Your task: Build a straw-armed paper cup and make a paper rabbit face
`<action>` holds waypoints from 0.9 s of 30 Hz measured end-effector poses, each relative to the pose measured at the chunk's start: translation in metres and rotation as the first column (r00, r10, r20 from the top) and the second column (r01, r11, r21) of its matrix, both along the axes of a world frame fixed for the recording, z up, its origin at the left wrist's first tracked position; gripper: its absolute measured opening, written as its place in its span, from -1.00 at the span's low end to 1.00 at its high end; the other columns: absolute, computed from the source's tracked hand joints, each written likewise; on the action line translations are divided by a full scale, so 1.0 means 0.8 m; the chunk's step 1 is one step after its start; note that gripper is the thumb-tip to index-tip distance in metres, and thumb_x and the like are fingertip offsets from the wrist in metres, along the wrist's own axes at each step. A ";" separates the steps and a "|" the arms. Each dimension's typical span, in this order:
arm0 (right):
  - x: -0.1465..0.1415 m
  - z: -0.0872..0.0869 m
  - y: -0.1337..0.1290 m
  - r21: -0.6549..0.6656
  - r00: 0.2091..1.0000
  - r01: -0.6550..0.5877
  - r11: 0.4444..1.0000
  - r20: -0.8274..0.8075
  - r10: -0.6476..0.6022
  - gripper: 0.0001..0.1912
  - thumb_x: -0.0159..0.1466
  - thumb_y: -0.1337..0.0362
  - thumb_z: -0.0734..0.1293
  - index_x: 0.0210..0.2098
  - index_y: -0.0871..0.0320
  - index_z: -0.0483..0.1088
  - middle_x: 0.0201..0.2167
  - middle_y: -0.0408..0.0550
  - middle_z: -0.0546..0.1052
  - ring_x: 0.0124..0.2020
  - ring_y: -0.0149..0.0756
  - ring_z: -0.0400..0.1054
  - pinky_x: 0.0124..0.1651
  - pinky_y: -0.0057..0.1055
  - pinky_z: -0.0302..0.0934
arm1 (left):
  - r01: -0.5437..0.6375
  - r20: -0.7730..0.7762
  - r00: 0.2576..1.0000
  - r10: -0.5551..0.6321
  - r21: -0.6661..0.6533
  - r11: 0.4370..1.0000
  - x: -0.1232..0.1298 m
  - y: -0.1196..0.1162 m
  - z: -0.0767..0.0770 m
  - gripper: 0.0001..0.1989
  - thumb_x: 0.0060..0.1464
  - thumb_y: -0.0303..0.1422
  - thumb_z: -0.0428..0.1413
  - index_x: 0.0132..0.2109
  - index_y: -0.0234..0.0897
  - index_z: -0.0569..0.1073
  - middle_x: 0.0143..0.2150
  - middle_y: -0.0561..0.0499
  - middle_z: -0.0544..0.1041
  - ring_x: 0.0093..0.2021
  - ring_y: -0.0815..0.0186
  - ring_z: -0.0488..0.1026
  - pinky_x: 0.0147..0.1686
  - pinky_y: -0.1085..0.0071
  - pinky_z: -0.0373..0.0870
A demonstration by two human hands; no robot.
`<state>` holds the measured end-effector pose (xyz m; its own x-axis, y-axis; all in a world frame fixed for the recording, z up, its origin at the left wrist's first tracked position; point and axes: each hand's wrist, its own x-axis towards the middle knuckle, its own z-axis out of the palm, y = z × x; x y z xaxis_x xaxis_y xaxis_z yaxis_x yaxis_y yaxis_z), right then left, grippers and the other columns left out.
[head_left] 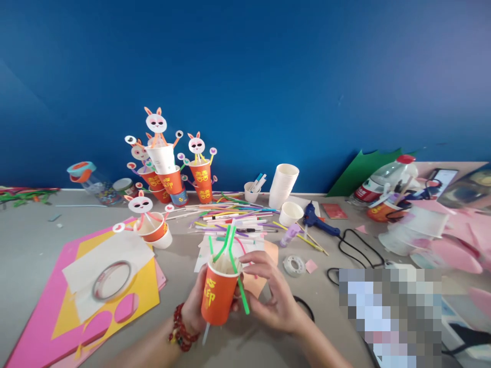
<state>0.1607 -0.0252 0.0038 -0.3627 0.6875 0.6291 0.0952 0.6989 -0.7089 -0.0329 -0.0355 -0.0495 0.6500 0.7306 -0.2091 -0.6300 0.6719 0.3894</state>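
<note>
My left hand is wrapped round an orange-red paper cup with yellow characters, from its left side. Green straws rise from the cup, and one green length slants down outside the right of its rim. A pale thin stick shows below the cup's base. Beside the cup's right edge is my right hand, its fingers curved and apart, the fingertips close to the rim and the slanting straw. Whether they touch the straw I cannot tell.
Rabbit-faced cups stand at the back left; another rabbit cup is nearer. Coloured sheets with a tape roll lie left. Pens and sticks, stacked white cups, a blue glue gun with a black cord, and a bottle are beyond.
</note>
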 end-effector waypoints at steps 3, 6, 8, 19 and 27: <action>0.000 -0.003 0.003 0.012 0.999 -0.030 0.999 0.021 0.029 -0.40 0.19 0.41 0.41 0.16 -0.10 0.26 0.06 0.06 0.45 0.07 0.00 0.34 0.09 -0.04 0.26 | 0.007 0.005 1.000 -0.007 0.008 1.000 0.000 0.000 0.001 -0.34 0.12 0.15 0.06 -0.12 -0.46 0.57 -0.35 -0.17 0.60 -0.44 0.26 0.49 -0.36 0.40 0.34; -0.002 -0.008 0.005 0.041 1.000 -0.020 0.999 0.020 0.020 -0.35 0.16 0.33 0.49 0.18 -0.12 0.26 0.06 0.06 0.47 0.06 0.00 0.36 0.08 -0.04 0.27 | 0.026 0.018 1.000 -0.026 -0.003 1.000 0.000 -0.001 -0.002 -0.32 0.08 0.17 0.07 -0.14 -0.46 0.57 -0.34 -0.19 0.60 -0.41 0.24 0.49 -0.35 0.39 0.33; -0.003 -0.011 0.006 0.067 1.000 -0.013 0.998 -0.001 0.013 -0.35 0.17 0.30 0.51 0.19 -0.13 0.26 0.04 0.06 0.49 0.03 0.00 0.39 0.07 -0.03 0.28 | 0.036 0.012 0.999 -0.036 0.005 0.999 0.000 -0.002 -0.002 -0.32 0.08 0.17 0.06 -0.15 -0.46 0.57 -0.33 -0.19 0.60 -0.38 0.22 0.50 -0.36 0.39 0.32; 0.001 0.000 0.009 0.100 0.999 -0.025 0.995 -0.040 0.029 -0.55 0.26 0.25 0.44 0.13 -0.04 0.41 -0.13 0.06 0.61 -0.11 -0.04 0.48 -0.07 -0.08 0.35 | 0.105 -0.050 0.994 -0.100 0.106 0.989 -0.001 0.001 0.019 -0.29 0.10 0.21 0.01 -0.09 -0.44 0.54 -0.39 -0.14 0.57 -0.43 0.24 0.50 -0.49 0.44 0.33; 0.009 0.012 0.011 0.013 0.984 -0.130 0.991 -0.122 0.130 -0.73 0.29 0.21 0.42 -0.01 -0.02 0.53 -0.22 0.02 0.63 -0.16 -0.09 0.48 -0.08 -0.12 0.35 | 0.131 -0.063 0.990 -0.124 0.113 0.985 0.003 0.001 0.025 -0.27 0.06 0.24 0.01 -0.32 -0.45 0.57 -0.47 -0.12 0.56 -0.51 0.28 0.49 -0.53 0.46 0.29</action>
<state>0.1680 -0.0167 0.0132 -0.3689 0.6363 0.6775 -0.0841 0.7031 -0.7061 -0.0304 -0.0343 -0.0296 0.7292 0.6639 -0.1658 -0.5170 0.6932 0.5022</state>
